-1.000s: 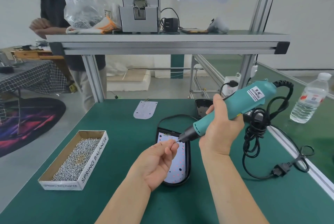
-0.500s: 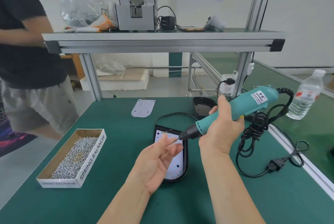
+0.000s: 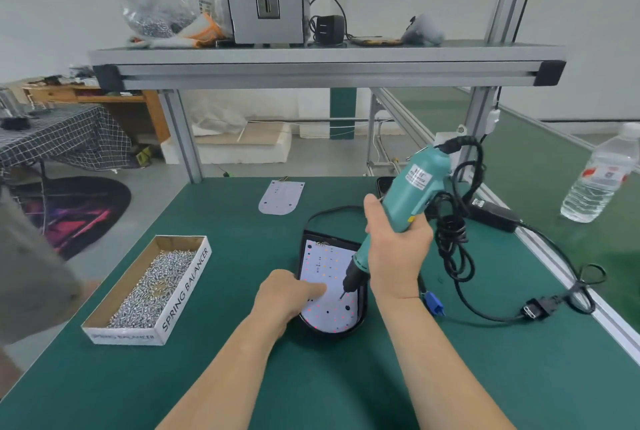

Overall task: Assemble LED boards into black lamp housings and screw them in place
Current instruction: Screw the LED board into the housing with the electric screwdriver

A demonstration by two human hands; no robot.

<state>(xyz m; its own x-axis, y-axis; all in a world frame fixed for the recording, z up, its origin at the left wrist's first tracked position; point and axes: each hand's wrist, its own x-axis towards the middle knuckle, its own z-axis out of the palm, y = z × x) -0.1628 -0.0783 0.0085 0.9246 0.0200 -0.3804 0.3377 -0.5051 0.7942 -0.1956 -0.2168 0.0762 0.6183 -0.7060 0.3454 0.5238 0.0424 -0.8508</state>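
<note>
Clamped in the right hand (image 3: 394, 249) is the teal plastic electric screwdriver (image 3: 412, 194). All the fingers wrap its barrel low down near the chuck, a grip that probably gives finer control of the tip. The tool leans only slightly from upright, and its bit comes down close to the flat white LED board dotted with red and dark spots (image 3: 327, 311). Whether the tip has touched, or carries a screw, is too small to tell.

That board lies seated inside the oval black plastic lamp housing (image 3: 363, 308), which sits flat on the green bench mat (image 3: 242, 377) directly in front of the person. The left hand (image 3: 287, 294) grasps nothing. Its forefinger (image 3: 317, 289) reaches over the housing's left rim and presses on the board just beside the bit, likely to stop the board shifting or lifting as the driver bears down.

A black power cord (image 3: 453, 246) hangs bunched from the tool's tail to the right, off the work. To the left, well apart but within reach of the free hand, stands a shallow cardboard box with a white printed wall (image 3: 187, 287), full of small silver screws (image 3: 152, 287). Further back lie a spare white LED board (image 3: 281, 197) and a second black housing (image 3: 382, 185), seemingly queued for the next assembly.
</note>
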